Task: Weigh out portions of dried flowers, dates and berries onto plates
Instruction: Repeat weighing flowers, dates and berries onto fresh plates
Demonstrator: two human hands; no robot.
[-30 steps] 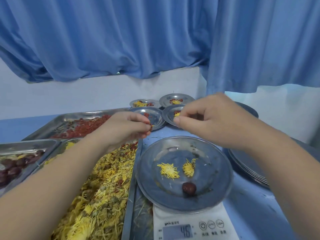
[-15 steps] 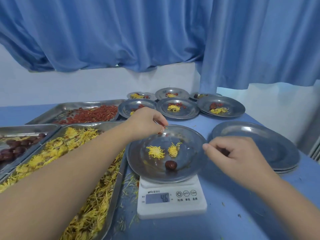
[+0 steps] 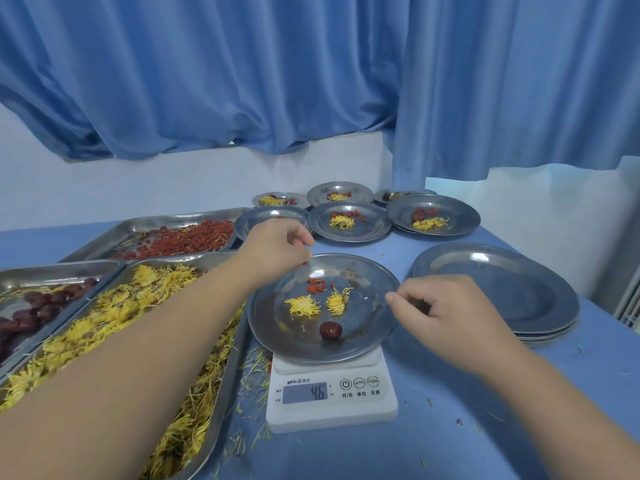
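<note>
So the left hand (image 3: 277, 245) is hovering over the far-left rim of the plate (image 3: 374, 327) on the scale (image 3: 330, 396), fingers pinched together over what looks like a red berry or two, though it's too small to be sure. The right hand (image 3: 440, 313) is sitting just off the plate's right edge, fingers curled in with something dark peeking out between them; can't tell what it is. My worry: the berries (image 3: 316, 285) are tiny and light, so a pinch let go from that height could be bouncing off the sloped rim onto the blue surface (image 3: 433, 452). The right hand could also be brushing the rim and throwing off the reading, which is showing 46 or 4.6 right now. The plate is overhanging the little scale all round, so a nudge might be tipping it too. The portion itself is looking loose: two wispy yellow dried flowers (image 3: 303, 305) mid-plate, a small red cluster just beyond them, one wrinkly dark date (image 3: 330, 330) nearer. Trays of flowers (image 3: 104, 327), berries (image 3: 180, 239) and dates (image 3: 38, 303) are sitting left, filled plates (image 3: 433, 214) far, empty plates (image 3: 498, 289) right.
</note>
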